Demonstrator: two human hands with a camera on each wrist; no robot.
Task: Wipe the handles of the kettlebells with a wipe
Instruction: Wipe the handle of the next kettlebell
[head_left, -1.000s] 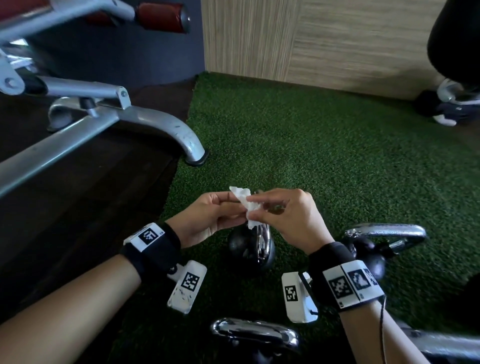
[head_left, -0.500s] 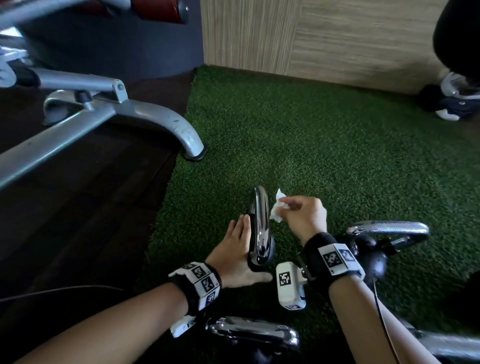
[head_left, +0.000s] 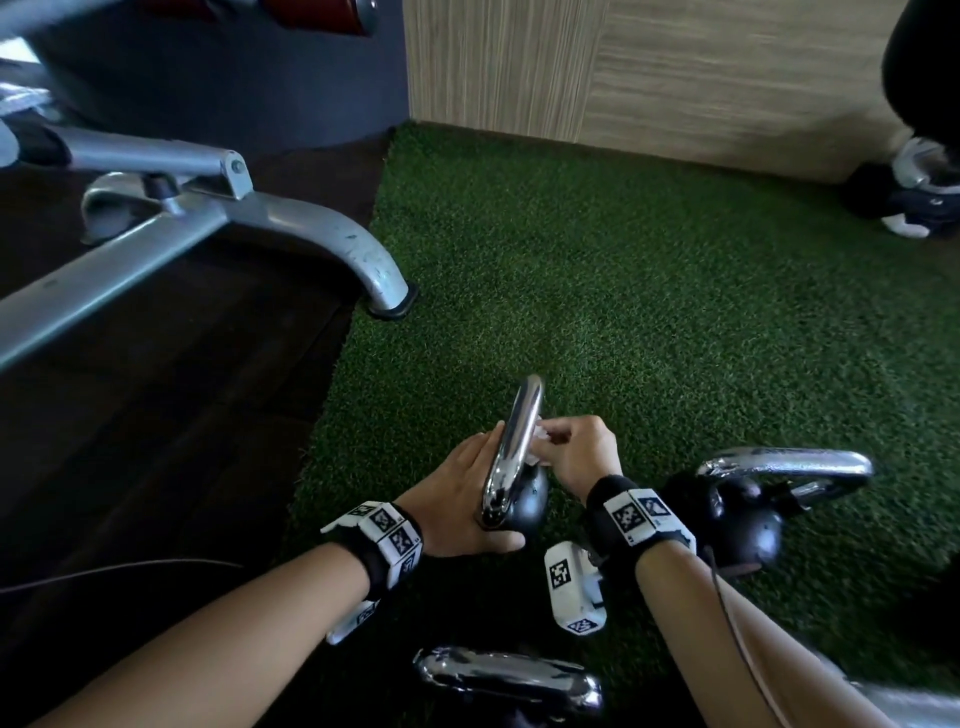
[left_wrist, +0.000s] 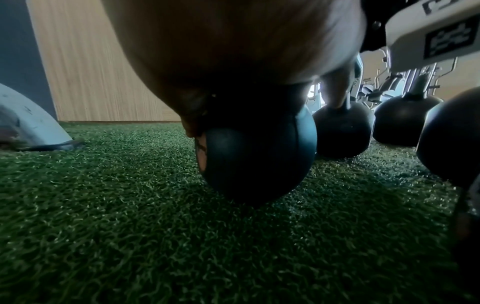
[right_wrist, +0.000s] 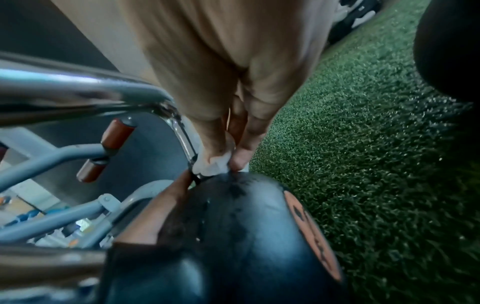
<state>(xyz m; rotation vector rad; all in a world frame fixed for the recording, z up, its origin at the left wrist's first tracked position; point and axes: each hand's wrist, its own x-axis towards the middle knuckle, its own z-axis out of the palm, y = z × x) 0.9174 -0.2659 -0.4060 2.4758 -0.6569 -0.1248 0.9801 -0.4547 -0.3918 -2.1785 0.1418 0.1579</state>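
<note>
A black kettlebell (head_left: 527, 501) with a chrome handle (head_left: 514, 441) stands on the green turf just in front of me. My left hand (head_left: 462, 488) lies flat against its left side with the fingers straight and the thumb under the ball. My right hand (head_left: 561, 444) pinches a crumpled white wipe (head_left: 540, 434) against the right side of the handle, low down near the ball. In the right wrist view the wipe (right_wrist: 215, 164) sits where the handle (right_wrist: 182, 131) meets the ball (right_wrist: 233, 236). The left wrist view shows the ball (left_wrist: 254, 160) under my palm.
A second kettlebell (head_left: 748, 519) lies close on the right, and a third chrome handle (head_left: 509, 675) is just below my wrists. A grey bench frame has its foot (head_left: 387, 306) at the turf's left edge. A wood-panelled wall (head_left: 675, 67) closes the back.
My left hand let go of the wipe and dropped to the kettlebell's left side. My right hand carried the wipe down onto the handle.
</note>
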